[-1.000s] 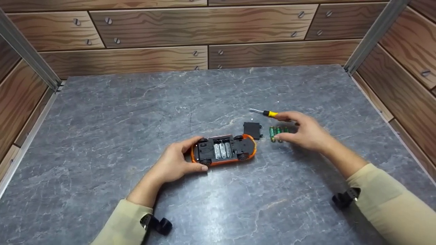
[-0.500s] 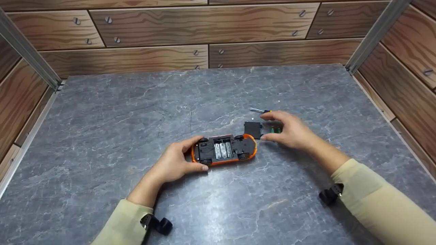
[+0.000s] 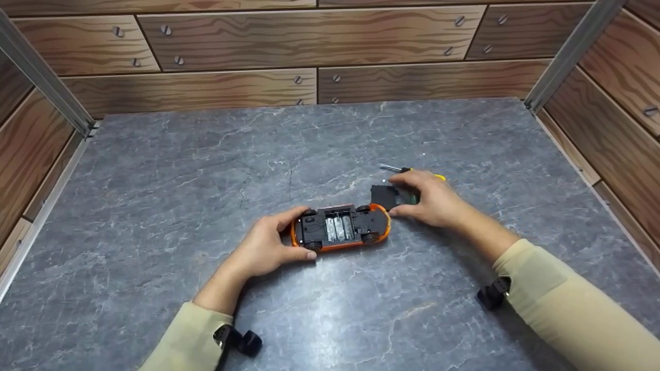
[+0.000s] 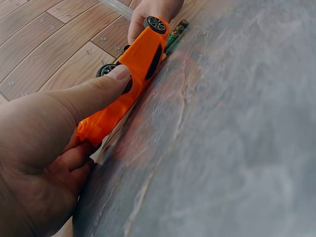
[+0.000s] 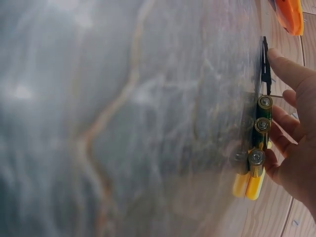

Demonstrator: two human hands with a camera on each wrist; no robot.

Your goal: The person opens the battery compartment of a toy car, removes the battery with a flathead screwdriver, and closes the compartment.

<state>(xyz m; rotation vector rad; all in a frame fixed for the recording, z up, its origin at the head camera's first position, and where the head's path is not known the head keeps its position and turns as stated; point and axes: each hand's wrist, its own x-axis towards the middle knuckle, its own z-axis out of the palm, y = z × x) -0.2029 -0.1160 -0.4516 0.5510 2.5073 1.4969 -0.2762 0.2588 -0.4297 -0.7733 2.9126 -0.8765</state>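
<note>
An orange toy car (image 3: 340, 228) lies upside down on the grey marbled table, its battery compartment uncovered and silvery inside. My left hand (image 3: 265, 245) grips its left end, thumb along the near side and fingers on the far side. In the left wrist view the thumb presses beside a wheel of the toy car (image 4: 131, 74). My right hand (image 3: 433, 198) is spread by a flat black battery cover (image 3: 384, 196), thumb at its near corner and forefinger beyond its far edge. Green batteries (image 5: 262, 125) stand in a row beside the cover, mostly hidden under this hand in the head view.
A screwdriver (image 3: 394, 168) with a yellow and black handle lies behind the right hand, partly covered by it. Small bright bits, perhaps screws (image 3: 383, 181), lie near the cover and farther back. Wood-patterned panels (image 3: 309, 41) wall the table's back and sides.
My right hand has moved left from the batteries and screwdriver to the battery cover, and its thumb has come close to the cover's near corner. The left hand and toy car have stayed put.
</note>
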